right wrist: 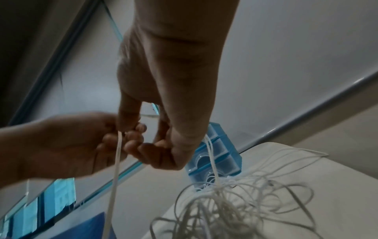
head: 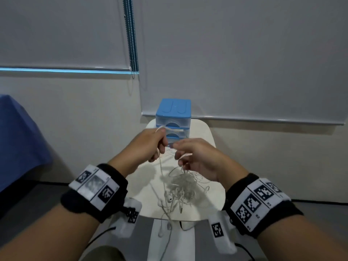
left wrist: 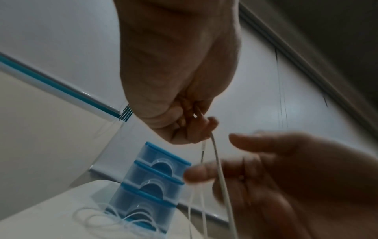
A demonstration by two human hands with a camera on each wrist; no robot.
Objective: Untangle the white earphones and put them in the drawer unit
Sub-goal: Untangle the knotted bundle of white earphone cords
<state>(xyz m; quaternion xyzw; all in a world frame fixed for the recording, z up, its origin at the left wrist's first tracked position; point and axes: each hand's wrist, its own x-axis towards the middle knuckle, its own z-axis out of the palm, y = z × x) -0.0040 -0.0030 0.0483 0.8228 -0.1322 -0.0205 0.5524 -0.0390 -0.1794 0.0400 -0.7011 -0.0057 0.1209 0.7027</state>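
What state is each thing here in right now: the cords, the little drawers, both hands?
white earphones: still a tangled bundle, hanging from both hands above the table, some ends dangling past its front edge.
drawer unit: upright at the table's far end, all three drawers closed.
left hand: fingers curled, gripping a cord.
right hand: fingers curled, holding cords above the tangle.
table: white, bearing the drawer unit.

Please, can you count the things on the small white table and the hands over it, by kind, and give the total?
Blue drawer unit: 1
Tangle of white earphones: 1 (the number of pairs in it cannot be told)
Hands holding cord: 2, the left hand and the right hand
Total: 4
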